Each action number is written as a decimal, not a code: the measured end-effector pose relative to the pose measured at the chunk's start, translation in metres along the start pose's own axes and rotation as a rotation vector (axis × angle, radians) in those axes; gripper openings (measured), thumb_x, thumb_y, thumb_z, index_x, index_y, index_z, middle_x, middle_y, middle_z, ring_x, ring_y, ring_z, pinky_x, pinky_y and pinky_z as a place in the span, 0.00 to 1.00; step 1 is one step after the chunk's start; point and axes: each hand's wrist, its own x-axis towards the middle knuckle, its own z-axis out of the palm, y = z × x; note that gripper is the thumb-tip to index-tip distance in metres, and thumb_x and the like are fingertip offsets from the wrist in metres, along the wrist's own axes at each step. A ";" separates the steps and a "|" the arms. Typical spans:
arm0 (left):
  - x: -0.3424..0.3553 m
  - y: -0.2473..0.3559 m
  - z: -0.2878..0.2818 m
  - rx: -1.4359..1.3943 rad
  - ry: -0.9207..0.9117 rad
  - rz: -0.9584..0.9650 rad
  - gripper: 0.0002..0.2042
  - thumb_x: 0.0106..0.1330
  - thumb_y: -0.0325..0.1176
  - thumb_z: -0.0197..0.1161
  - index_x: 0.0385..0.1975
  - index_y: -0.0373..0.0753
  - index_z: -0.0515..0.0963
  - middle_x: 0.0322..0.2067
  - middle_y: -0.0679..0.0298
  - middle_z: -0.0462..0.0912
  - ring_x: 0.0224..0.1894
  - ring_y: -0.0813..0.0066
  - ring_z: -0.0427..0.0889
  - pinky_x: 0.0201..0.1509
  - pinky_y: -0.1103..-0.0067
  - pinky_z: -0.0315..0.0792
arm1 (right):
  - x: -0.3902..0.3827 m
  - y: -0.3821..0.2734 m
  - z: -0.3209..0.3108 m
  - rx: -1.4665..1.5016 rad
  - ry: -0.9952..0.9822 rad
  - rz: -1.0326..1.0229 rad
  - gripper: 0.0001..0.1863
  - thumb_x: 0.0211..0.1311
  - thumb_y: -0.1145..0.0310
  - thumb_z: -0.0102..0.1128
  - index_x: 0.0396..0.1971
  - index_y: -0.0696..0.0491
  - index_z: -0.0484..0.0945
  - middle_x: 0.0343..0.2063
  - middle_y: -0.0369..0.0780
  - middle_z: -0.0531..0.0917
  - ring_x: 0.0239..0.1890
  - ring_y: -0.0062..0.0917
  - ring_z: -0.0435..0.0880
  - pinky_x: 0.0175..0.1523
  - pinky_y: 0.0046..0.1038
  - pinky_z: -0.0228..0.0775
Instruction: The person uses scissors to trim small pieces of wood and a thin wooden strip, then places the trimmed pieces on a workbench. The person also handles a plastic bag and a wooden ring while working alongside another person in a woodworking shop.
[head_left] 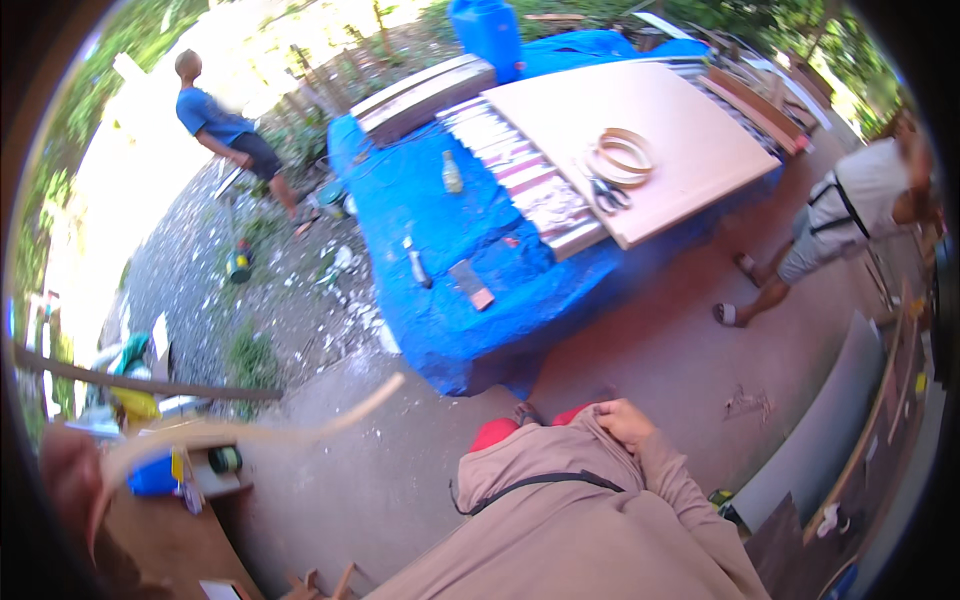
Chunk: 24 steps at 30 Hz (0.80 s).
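At the far left, blurred, my left hand (68, 480) is closed around a long, thin, pale tan strip (270, 434) that curves and stretches out to the right. My right hand (622, 422) is at the front of my body, its fingers gripping the hem of my brown shirt (560, 450). Beyond my feet stands a table covered by a blue tarp (420, 330). On it lies a large pale board (690, 130), which carries coiled tan rings (622, 158) and black-handled scissors (609, 195).
A bottle (452, 173), a knife-like tool (416, 262) and a flat block (471, 284) lie on the tarp. One person in blue (215, 115) stands at the left, another (850, 200) at the right. A brown wooden surface (170, 535) with a blue container (153, 476) is at lower left.
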 end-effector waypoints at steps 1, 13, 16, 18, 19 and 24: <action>0.021 -0.014 0.012 0.033 -0.059 0.119 0.09 0.74 0.34 0.68 0.40 0.33 0.85 0.27 0.61 0.84 0.25 0.66 0.81 0.30 0.75 0.72 | -0.004 -0.009 0.001 0.006 -0.098 -0.006 0.17 0.69 0.81 0.58 0.53 0.62 0.88 0.45 0.42 0.92 0.45 0.26 0.89 0.54 0.29 0.82; 0.093 -0.036 0.099 -0.026 -0.181 -0.061 0.12 0.87 0.37 0.53 0.42 0.37 0.77 0.26 0.67 0.82 0.24 0.83 0.82 0.30 0.86 0.77 | -0.063 0.019 -0.003 -0.443 -0.072 -0.486 0.27 0.86 0.51 0.50 0.74 0.49 0.76 0.68 0.49 0.82 0.72 0.37 0.79 0.75 0.44 0.69; 0.080 -0.032 0.124 -0.047 -0.141 -0.033 0.10 0.87 0.33 0.52 0.42 0.36 0.77 0.27 0.67 0.82 0.24 0.83 0.82 0.30 0.85 0.77 | -0.091 0.050 0.006 -0.732 -0.177 -0.132 0.33 0.87 0.40 0.36 0.78 0.42 0.73 0.78 0.47 0.71 0.82 0.39 0.63 0.84 0.53 0.48; 0.061 -0.024 0.147 0.062 -0.124 0.096 0.08 0.84 0.27 0.51 0.44 0.34 0.78 0.27 0.65 0.83 0.24 0.80 0.83 0.30 0.82 0.77 | -0.093 0.048 0.006 -0.716 -0.132 -0.111 0.36 0.87 0.37 0.30 0.80 0.40 0.70 0.81 0.45 0.66 0.84 0.42 0.57 0.85 0.55 0.42; 0.045 -0.019 0.159 0.146 -0.128 0.172 0.07 0.82 0.25 0.52 0.44 0.34 0.78 0.28 0.64 0.83 0.24 0.78 0.83 0.30 0.80 0.78 | -0.095 0.041 0.008 -0.965 -0.022 -0.115 0.35 0.87 0.39 0.35 0.81 0.43 0.67 0.79 0.47 0.68 0.80 0.47 0.65 0.83 0.54 0.50; -0.031 0.001 0.244 0.545 -0.358 0.662 0.13 0.62 0.20 0.61 0.47 0.36 0.80 0.34 0.58 0.83 0.33 0.60 0.85 0.37 0.70 0.79 | -0.104 -0.026 0.053 0.331 -0.382 -0.332 0.55 0.76 0.27 0.51 0.84 0.56 0.51 0.72 0.56 0.75 0.72 0.46 0.77 0.76 0.50 0.68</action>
